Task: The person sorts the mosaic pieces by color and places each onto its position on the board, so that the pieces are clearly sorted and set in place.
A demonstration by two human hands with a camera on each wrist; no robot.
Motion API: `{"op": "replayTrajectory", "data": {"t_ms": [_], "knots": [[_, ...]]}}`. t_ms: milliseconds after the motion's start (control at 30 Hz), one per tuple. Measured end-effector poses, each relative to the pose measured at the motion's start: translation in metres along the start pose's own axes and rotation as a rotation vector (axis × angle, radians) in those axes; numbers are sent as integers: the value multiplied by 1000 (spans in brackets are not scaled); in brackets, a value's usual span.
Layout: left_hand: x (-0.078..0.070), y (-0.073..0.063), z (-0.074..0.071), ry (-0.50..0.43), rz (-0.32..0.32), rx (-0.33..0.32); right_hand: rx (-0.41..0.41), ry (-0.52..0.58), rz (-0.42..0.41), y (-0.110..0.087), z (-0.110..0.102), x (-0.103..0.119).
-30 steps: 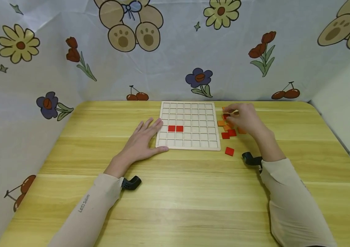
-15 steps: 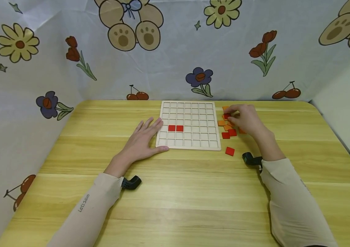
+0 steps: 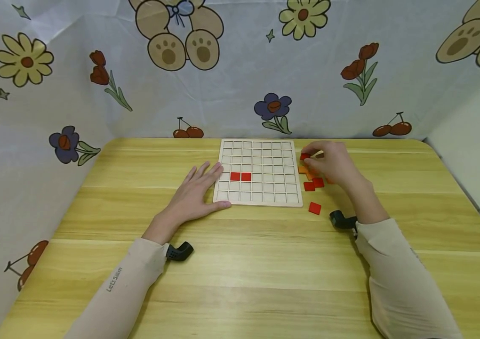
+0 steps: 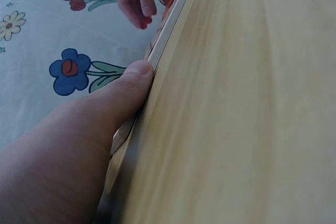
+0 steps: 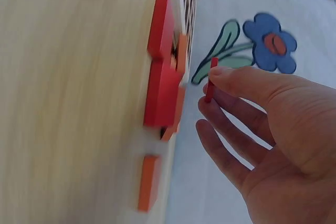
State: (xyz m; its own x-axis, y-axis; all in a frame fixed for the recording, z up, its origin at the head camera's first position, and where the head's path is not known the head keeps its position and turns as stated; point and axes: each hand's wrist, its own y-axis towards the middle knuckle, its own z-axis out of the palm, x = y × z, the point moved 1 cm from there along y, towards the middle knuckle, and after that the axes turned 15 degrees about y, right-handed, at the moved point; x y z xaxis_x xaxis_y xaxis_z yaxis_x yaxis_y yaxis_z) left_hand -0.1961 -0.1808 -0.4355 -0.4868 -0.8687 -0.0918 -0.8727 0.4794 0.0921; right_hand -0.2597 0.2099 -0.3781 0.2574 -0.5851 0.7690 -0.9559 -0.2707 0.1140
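My right hand (image 3: pixel 334 162) pinches a red square tile (image 5: pixel 211 81) between thumb and fingertips, lifted above the table just right of the board. The pale wooden grid board (image 3: pixel 265 188) lies flat, with two red tiles (image 3: pixel 246 177) side by side in its cells toward the lower left. My left hand (image 3: pixel 195 192) rests at the board's left side with fingers spread, the thumb (image 4: pixel 128 85) touching its near corner. Beneath and near the right hand lie loose orange tiles (image 3: pixel 302 170) and red tiles (image 3: pixel 318 182); some are partly hidden by that hand.
One red tile (image 3: pixel 315 208) lies apart, nearer than the others. The wooden table (image 3: pixel 240 273) ends at a patterned cloth backdrop (image 3: pixel 231 94) behind the board. A black wrist device (image 3: pixel 180 251) sits at the left cuff, another black device (image 3: pixel 342 220) at the right.
My right hand has lifted a red tile from the pile and moved it slightly left toward the board. The left hand stays where it was.
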Motion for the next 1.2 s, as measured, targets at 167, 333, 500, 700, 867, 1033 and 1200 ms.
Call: {"op": "replayTrajectory", "data": {"t_ms": [167,333,500,700,867,1033,1200], "knots": [[0,-1,0,-3,-2,2,46,-14,-37,1,11,13],[0,-2,-1,-8,-1,2,81,-13,-85,2,24,26],[1,-3,0,-14,-5,0,128,-24,-101,3,39,41],[3,-4,2,-18,-8,-8,158,-74,-127,9,54,62],[3,-4,3,-21,-12,-8,202,-70,-163,14,71,74],[1,-1,1,-21,-11,-7,245,-91,-179,12,83,74],[0,0,0,-15,-5,-8,244,-78,-171,11,87,71]]}}
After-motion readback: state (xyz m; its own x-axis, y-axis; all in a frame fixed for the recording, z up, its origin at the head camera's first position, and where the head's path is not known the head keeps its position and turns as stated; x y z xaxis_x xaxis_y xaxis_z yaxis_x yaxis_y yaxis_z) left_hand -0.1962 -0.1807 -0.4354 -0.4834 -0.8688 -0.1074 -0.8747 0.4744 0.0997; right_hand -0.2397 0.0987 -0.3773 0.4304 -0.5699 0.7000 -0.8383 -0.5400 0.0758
